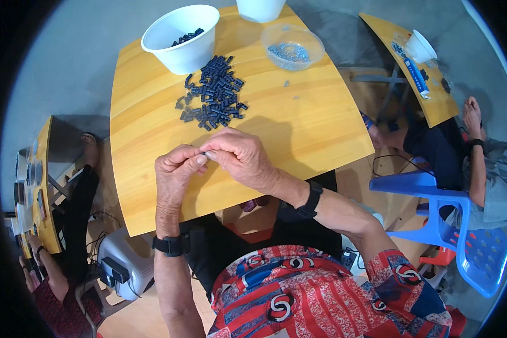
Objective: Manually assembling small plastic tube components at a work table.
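Observation:
Above the near part of the wooden table point(298, 132), my two hands meet fingertip to fingertip. My left hand point(176, 168) is closed in a pinch on a small dark piece, mostly hidden by the fingers. The fingers of my right hand point(239, 155) are pinched at that same spot; whatever they grip is too small to make out. Just beyond my hands lies a loose pile of small black plastic pieces point(217, 93). Behind the pile stands a white bowl point(180, 50) with more black pieces inside. A clear round tub point(315, 56) of small shiny metal bits sits at the far right.
Another white container point(261, 8) stands at the far edge. A few metal bits lie near the tub. At right, a person sits by a second table point(434, 101), with a blue plastic chair point(462, 225) nearby. Another person works at a table point(48, 219) on the left.

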A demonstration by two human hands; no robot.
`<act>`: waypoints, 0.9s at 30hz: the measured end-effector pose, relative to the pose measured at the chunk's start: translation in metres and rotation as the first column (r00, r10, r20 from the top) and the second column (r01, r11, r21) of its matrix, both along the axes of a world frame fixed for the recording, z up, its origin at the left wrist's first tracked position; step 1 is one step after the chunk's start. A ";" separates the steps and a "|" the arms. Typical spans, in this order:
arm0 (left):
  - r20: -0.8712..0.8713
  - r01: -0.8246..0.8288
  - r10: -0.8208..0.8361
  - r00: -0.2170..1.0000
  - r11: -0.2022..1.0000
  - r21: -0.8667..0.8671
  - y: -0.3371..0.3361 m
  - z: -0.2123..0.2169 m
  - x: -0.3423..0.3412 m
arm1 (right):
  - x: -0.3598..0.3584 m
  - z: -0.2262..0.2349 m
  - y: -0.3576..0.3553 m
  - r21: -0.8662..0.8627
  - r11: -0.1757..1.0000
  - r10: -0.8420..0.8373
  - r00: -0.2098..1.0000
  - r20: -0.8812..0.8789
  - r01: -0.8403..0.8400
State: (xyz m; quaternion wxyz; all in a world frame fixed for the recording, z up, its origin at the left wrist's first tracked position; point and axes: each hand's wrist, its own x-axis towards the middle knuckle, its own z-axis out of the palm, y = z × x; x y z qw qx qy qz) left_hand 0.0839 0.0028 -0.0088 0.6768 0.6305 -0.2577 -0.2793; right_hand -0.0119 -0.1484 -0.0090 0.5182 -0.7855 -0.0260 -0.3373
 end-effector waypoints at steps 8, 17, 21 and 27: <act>0.051 -0.048 0.049 0.997 0.998 -0.029 -0.001 -0.001 0.000 | -0.048 0.027 -0.113 0.209 0.938 -0.182 0.905 -0.383 0.278; 0.041 -0.049 0.049 0.998 0.999 0.001 -0.004 0.000 -0.002 | -0.029 0.034 -0.171 -0.660 0.742 -0.392 0.875 -0.283 0.119; 0.063 -0.027 0.026 0.998 0.999 0.029 -0.004 0.000 -0.001 | -0.016 0.026 -0.177 -0.653 0.751 -0.397 0.857 -0.328 0.098; 0.072 -0.040 0.036 0.997 0.998 0.053 -0.004 0.000 -0.002 | -0.016 0.017 -0.179 -0.663 0.746 -0.396 0.840 -0.372 0.058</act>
